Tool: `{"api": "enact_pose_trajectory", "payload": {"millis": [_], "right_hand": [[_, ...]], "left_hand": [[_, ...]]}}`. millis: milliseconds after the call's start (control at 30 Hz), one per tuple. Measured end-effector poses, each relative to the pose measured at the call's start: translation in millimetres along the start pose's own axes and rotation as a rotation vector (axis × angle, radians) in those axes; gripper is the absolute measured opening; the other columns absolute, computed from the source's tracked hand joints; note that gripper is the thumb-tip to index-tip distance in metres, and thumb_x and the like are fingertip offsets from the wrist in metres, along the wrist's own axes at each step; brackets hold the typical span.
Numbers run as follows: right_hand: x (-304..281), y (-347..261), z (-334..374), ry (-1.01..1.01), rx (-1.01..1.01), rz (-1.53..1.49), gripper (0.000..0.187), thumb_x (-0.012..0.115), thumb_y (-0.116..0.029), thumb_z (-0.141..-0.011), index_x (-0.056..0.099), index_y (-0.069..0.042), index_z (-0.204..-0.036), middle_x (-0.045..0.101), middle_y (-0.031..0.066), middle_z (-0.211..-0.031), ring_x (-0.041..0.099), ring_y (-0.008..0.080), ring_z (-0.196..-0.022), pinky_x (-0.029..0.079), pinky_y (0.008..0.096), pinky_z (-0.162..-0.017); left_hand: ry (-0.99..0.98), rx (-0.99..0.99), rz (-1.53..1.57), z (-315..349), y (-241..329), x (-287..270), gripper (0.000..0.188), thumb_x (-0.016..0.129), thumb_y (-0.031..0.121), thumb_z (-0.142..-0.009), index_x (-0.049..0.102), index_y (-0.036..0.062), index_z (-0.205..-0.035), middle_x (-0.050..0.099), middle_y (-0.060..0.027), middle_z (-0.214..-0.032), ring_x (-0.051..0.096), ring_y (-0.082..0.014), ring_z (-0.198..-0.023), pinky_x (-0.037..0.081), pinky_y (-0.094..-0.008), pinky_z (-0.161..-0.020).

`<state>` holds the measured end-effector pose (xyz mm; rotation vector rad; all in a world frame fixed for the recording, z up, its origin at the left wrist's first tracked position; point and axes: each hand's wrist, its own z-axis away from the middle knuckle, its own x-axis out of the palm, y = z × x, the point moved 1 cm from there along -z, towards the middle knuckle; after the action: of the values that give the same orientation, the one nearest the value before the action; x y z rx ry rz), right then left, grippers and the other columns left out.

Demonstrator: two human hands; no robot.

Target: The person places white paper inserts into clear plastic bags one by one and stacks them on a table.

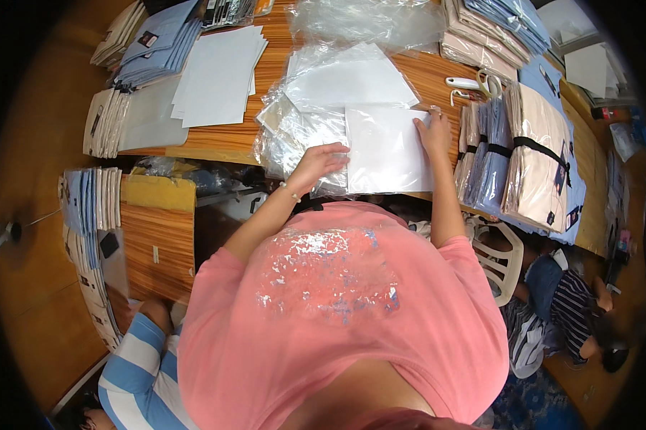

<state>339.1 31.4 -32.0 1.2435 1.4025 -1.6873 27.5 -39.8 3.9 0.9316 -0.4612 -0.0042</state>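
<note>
A flat white sheet in a clear plastic bag (pixel 387 150) lies before me at the table's near edge. My right hand (pixel 435 136) grips its upper right side, the thumb on top and the fingers at the edge. At the opposite side, my left hand (pixel 321 166) rests with fingers stretched toward the sheet's left edge. Loose, crinkled clear bags (pixel 294 140) lie beneath and beside that hand. Just beyond the bagged sheet are more white sheets (pixel 352 79) on clear plastic.
White sheets (pixel 215 75) lie left on the wooden table (pixel 273 36). Folded blue shirts (pixel 158 43) are stacked at far left; beige packs tied with black bands (pixel 542 158) stand at right. Scissors (pixel 489 84) lie nearby. Other people sit lower left and right, near a plastic chair (pixel 506 261).
</note>
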Motion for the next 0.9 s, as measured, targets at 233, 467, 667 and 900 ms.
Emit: {"api": "enact_pose_trajectory", "payload": {"millis": [233,467,667,900], "right_hand": [[-3,11,55,0.148,0.238,0.143,0.045,0.071,-0.023,-0.078,0.058,-0.006,-0.117,0.054,0.0199,-0.118,0.048,0.0361,-0.114,0.04,0.0488,-0.092],[7,49,22,-0.039,0.318,-0.961,0.021,0.068,-0.014,-0.083,0.058,-0.003,-0.099,0.061,0.0034,-0.09,0.054,0.0129,-0.086,0.042,0.0269,-0.079],[-61,-79,-93,-0.008,-0.157,-1.156,0.013,0.059,-0.002,-0.088,0.047,-0.007,-0.087,0.053,0.001,-0.073,0.054,0.0113,-0.062,0.044,0.0255,-0.054],[-24,-143,-281,0.289,-0.352,-0.005,0.019,0.052,-0.002,-0.083,0.056,-0.01,-0.099,0.063,0.0172,-0.093,0.064,0.0357,-0.087,0.05,0.0467,-0.067]], "left_hand": [[0.121,-0.016,-0.393,-30,8,20,0.031,0.063,0.011,-0.087,0.057,-0.0056,-0.113,0.065,-0.0147,-0.094,0.068,-0.0211,-0.078,0.052,-0.0267,-0.059],[0.214,0.521,-0.809,-24,53,10,0.028,0.067,0.018,-0.085,0.064,-0.0025,-0.104,0.067,-0.0091,-0.085,0.061,-0.015,-0.072,0.049,-0.0312,-0.068],[0.325,0.498,-0.268,-5,142,-56,0.02,0.06,0.014,-0.091,0.061,-0.0009,-0.104,0.063,-0.0027,-0.08,0.052,-0.0082,-0.057,0.039,-0.0231,-0.05],[0.572,0.316,0.01,-2,149,-207,0.018,0.059,0.017,-0.092,0.058,0.005,-0.106,0.053,0.0063,-0.069,0.029,-0.0005,-0.042,0.022,-0.0183,-0.038]]}}
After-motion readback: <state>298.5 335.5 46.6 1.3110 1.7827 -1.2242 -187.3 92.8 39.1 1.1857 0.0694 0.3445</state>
